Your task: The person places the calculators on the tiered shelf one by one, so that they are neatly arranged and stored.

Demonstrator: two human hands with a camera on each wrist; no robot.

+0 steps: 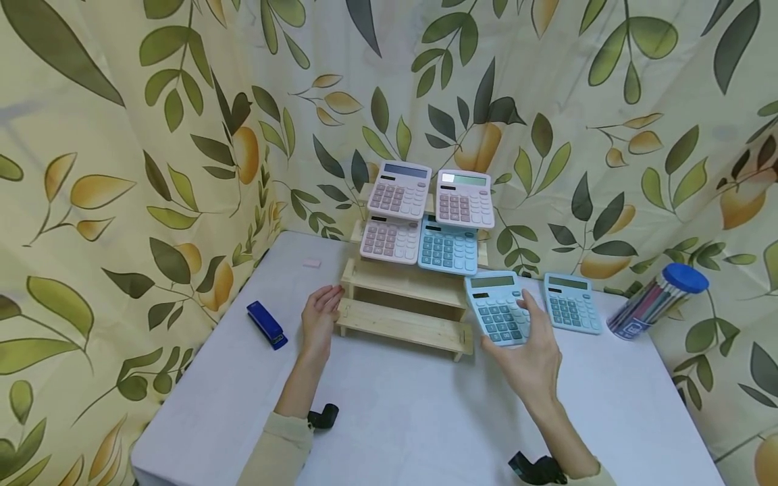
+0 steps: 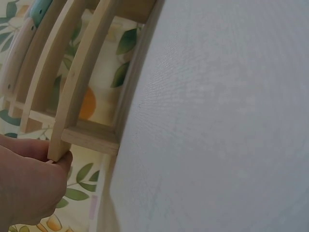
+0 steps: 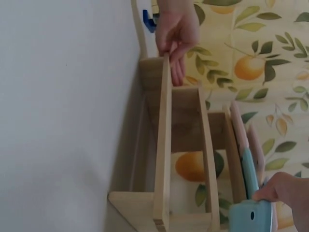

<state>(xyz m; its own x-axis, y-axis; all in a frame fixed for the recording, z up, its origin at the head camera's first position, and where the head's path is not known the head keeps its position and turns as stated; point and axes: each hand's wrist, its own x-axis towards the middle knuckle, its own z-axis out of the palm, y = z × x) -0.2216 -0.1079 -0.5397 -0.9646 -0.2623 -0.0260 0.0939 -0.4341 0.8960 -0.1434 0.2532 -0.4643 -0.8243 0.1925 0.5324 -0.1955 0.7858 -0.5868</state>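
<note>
Six calculators: three pink, three blue. Four sit on wooden rack [image 1: 404, 304]; one blue calculator [image 1: 571, 302] lies on white counter [image 1: 401, 418]; right hand [image 1: 531, 358] grips held calculator [image 1: 497, 307] beside rack. Left hand [image 1: 320, 317], fingers straight, touches rack's end. Leaf-print curtains enclose; one stapler [image 1: 267, 325], one pen tube [image 1: 656, 302].

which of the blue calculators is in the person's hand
The blue calculator at the rack's right end, held by the right hand; the others lie untouched on the table and rack.
</note>
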